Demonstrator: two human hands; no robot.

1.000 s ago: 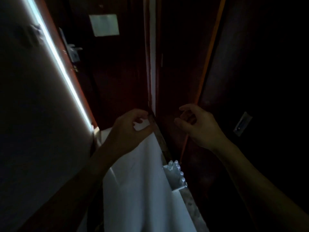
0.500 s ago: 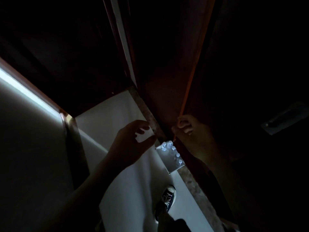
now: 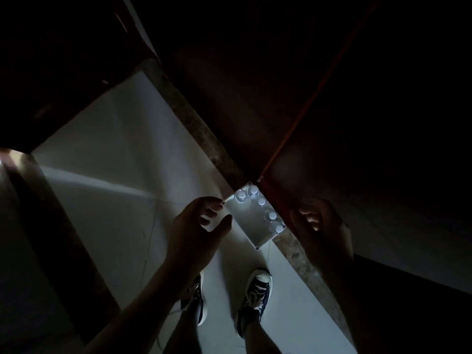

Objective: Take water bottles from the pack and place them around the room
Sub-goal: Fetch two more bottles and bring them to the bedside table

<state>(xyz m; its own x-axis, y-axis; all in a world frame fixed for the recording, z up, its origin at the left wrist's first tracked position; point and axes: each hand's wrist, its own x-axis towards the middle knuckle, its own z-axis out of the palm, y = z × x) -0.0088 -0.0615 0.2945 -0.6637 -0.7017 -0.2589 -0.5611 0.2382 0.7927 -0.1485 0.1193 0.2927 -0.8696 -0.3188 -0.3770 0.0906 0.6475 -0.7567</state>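
- Pack (image 3: 255, 218) of water bottles sat on the pale tile floor (image 3: 115, 154), hard against the speckled stone threshold (image 3: 196, 123), at the foot of the dark door frame (image 3: 288, 139).
- Bottles stood upright; only the white caps (image 3: 272, 215) showed, bunched along the threshold side. The side twd the person looked empty, but light was too poor to be sure.
- Left hand (image 3: 196, 226) hung above the floor just left of the pack, fingers loosely curled, thumb out, gripping nothing.
- Right hand (image 3: 319, 226) was over the threshold just right of the pack, v. dark; fingers looked bent inward w/ nothing in them, but can't tell for certain.
- Step in hand, my read: reach down for a bottle. Best done by crouching, pinching one by the neck under the cap, lifting straight up so wrap doesn't drag the others.
- Near-end bottle seemed the easiest pick, w/ free space beside it.
- Risk: dim light, wrap edges hard to see.
- Counts: packs 1; caps visible 5, maybe more hidden; hands 2; shoes (image 3: 255, 295) 2, on the tile right below the pack.
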